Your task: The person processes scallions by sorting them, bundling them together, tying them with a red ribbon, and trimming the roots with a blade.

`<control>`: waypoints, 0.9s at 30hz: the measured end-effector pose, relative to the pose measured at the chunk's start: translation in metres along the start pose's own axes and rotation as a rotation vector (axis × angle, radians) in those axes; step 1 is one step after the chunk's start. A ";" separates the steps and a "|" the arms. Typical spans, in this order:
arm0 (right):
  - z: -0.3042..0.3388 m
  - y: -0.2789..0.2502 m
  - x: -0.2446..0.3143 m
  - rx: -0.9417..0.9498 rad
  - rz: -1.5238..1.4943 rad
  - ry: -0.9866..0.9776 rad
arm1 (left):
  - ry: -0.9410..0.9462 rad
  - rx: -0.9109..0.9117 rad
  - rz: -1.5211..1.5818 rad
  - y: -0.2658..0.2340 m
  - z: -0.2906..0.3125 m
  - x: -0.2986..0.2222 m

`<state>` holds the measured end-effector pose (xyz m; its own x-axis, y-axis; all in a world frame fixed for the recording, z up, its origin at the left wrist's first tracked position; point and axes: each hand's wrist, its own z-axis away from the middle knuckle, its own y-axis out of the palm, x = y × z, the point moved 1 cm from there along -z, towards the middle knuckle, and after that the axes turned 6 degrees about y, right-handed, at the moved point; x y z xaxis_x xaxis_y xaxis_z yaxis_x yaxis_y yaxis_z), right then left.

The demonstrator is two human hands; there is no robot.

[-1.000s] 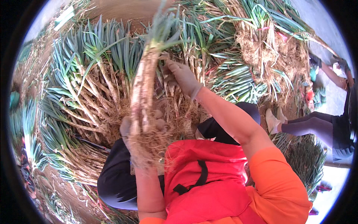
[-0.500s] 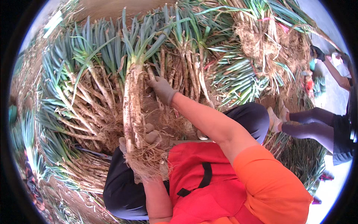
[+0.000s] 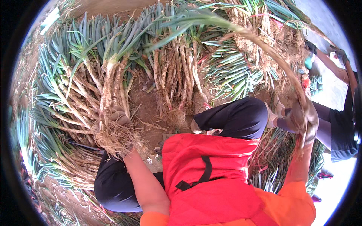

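My gloved left hand (image 3: 120, 116) is wrapped around the lower stalks of a bundle of green onions (image 3: 109, 84), just above their shaggy roots. The leaves of that bundle point away from me, over the pile. Out at the right, my gloved right hand (image 3: 308, 119) grips a single green onion (image 3: 277, 52) near its root end. Its stalk arcs up and to the left, and its leafy tip is smeared by motion above the other stalks.
Many green onions lie heaped at the left (image 3: 71, 98), with another row of stalks (image 3: 177, 71) ahead on bare soil. Tied bundles (image 3: 260, 22) sit at the far right. Beside my right hand stands another person (image 3: 341, 124) in dark clothes, hands on a stalk.
My right hand has pulled one green onion from beside the bundle and swung it far right. My left hand has moved left with the bundle, which now leans over the left heap.
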<state>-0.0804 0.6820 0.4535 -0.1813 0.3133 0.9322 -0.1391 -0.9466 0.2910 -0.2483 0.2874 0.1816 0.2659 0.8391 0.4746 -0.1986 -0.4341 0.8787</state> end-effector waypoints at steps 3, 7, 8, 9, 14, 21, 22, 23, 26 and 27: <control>-0.003 0.006 -0.023 -0.301 0.237 0.066 | 0.110 -0.054 -0.236 0.010 0.010 0.018; -0.096 -0.012 -0.098 -0.377 1.276 0.075 | 0.062 -0.218 -0.696 0.007 0.024 0.045; -0.122 -0.013 -0.125 -0.351 1.566 -0.138 | 0.082 -0.277 -0.819 0.006 0.034 0.048; -0.147 -0.002 -0.140 -0.281 1.205 -0.007 | 0.074 -0.320 -0.762 -0.004 0.040 0.050; -0.233 0.080 -0.242 0.014 0.033 0.651 | -0.114 -0.299 -1.436 0.022 0.072 0.099; -0.185 0.149 -0.253 0.314 -0.599 0.577 | -0.237 -0.010 -2.220 0.043 0.170 0.087; -0.182 0.150 -0.246 0.314 -0.608 0.540 | -0.244 0.028 -2.287 0.047 0.171 0.086; -0.179 0.158 -0.230 0.297 -0.509 0.441 | -0.237 0.085 -2.271 0.038 0.168 0.082; -0.184 0.187 -0.187 0.320 -0.349 0.376 | -0.249 -0.084 -2.336 0.047 0.161 0.081; -0.195 0.206 -0.183 0.377 -0.156 0.175 | 0.191 0.171 -2.486 0.031 0.171 0.064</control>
<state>-0.2657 0.4442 0.3007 -0.3527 0.4326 0.8297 0.1809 -0.8384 0.5141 -0.0765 0.2717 0.2478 -0.2530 -0.3549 -0.9000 0.2273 0.8824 -0.4119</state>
